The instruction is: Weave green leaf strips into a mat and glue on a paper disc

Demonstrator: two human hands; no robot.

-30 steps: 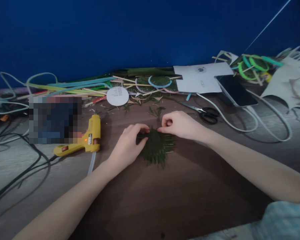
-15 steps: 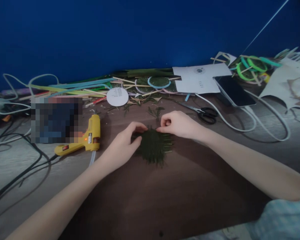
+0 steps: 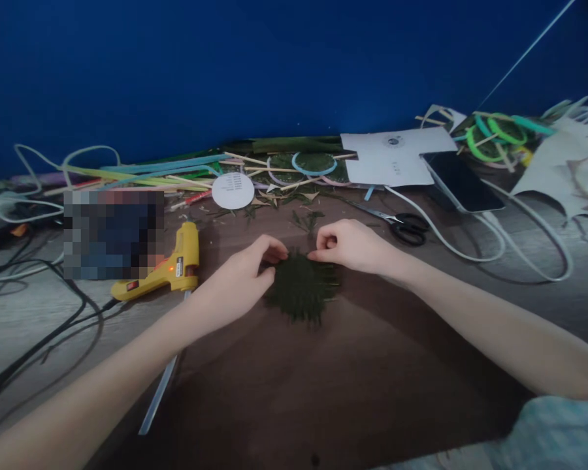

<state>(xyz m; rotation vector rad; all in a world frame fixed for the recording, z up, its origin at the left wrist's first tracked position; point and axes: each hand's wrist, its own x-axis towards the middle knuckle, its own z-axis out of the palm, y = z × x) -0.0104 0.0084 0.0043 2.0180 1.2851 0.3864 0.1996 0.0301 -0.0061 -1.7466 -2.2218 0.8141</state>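
Observation:
A dark green woven leaf mat [image 3: 301, 290] with frayed strip ends lies on a brown board [image 3: 323, 378] in the middle. My left hand [image 3: 240, 277] rests at the mat's left edge, thumb and fingers pinched on its upper rim. My right hand [image 3: 353, 245] is curled over the mat's top right corner, fingertips pinched on a leaf strip there. Both hands touch the mat, which lies flat.
A yellow glue gun [image 3: 169, 264] lies left of the mat, its light on, beside a blurred patch. Black scissors [image 3: 404, 225], a phone [image 3: 460, 183] with white cable, white paper [image 3: 394, 156], a round white disc [image 3: 232, 190], coloured strips and green rings lie along the blue wall. Dark cables cross the left.
My left hand's fingers have shifted slightly up along the mat's top edge, toward the right hand. The view has drifted a little; the mat stays in place.

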